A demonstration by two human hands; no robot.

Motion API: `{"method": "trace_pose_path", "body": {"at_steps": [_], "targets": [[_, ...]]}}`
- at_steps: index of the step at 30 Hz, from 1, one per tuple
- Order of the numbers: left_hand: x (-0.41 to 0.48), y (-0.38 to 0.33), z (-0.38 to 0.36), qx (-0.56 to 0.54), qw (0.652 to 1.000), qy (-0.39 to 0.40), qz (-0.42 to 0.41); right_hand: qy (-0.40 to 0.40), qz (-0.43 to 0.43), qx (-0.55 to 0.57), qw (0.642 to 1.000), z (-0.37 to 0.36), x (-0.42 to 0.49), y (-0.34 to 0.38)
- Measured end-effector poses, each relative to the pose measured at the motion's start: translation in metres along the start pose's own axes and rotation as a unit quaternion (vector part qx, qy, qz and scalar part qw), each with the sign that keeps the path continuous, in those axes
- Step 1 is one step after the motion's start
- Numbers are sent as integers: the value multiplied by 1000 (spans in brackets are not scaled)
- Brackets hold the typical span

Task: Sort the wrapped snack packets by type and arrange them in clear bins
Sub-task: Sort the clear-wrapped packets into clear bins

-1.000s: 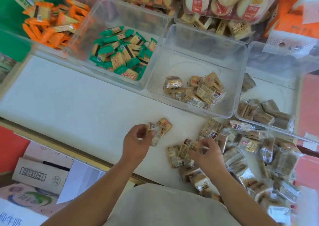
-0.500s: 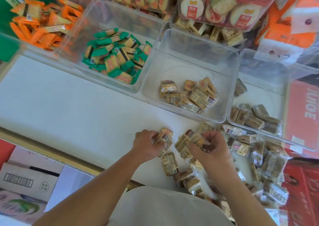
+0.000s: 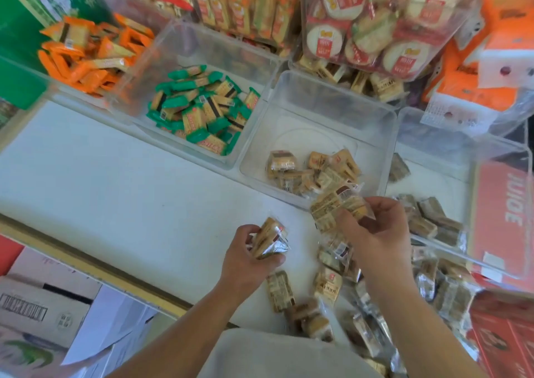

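Lined up on the white table (image 3: 115,190): orange packets (image 3: 86,57) in the leftmost bin (image 3: 43,89), green packets (image 3: 199,112) in the second bin (image 3: 219,48), tan packets (image 3: 312,172) in the middle bin (image 3: 332,100), brown packets (image 3: 433,218) in the right bin (image 3: 462,146). Gripped in the curled left hand (image 3: 245,262), a small bunch (image 3: 270,239); in the curled right hand (image 3: 381,233), a bigger handful (image 3: 338,207) at the middle bin's near rim. Both raised off the loose pile (image 3: 329,285) since earlier.

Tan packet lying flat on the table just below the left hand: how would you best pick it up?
Probably from above, pinching the tan packet across its two long edges near the middle. It lies flat on the white table, long and narrow, with both long sides free of neighbours.
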State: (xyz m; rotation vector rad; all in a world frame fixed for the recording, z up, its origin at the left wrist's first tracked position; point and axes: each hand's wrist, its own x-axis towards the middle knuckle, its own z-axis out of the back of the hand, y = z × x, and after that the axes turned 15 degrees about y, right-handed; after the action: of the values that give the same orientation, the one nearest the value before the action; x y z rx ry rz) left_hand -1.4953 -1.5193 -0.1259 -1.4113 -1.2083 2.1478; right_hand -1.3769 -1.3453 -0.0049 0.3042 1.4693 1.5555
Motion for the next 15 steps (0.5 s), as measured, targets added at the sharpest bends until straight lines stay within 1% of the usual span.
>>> {"method": "trace_pose_path", "body": {"at_steps": [3,5,8,11,13,15], "targets": [[-18,-34,20,-62,997,-20,-40,-13,17,4,1000,2,29,10],[-19,-64,27,-67,994,-40,-71,4,3,-4,1000,-2,50,15],[5,-107,30,-73,988,-80,-107,39,-31,-10,999,-8,72,16],[39,-132,30,-65,991,-81,-87,47,-37,-34,998,-7,73,17],[51,-138,31,-94,992,-60,-66,40,-14,-61,997,-2,60,20],[51,-136,31,-91,992,-47,-73,29,13,-102,994,5,42,19]]}}
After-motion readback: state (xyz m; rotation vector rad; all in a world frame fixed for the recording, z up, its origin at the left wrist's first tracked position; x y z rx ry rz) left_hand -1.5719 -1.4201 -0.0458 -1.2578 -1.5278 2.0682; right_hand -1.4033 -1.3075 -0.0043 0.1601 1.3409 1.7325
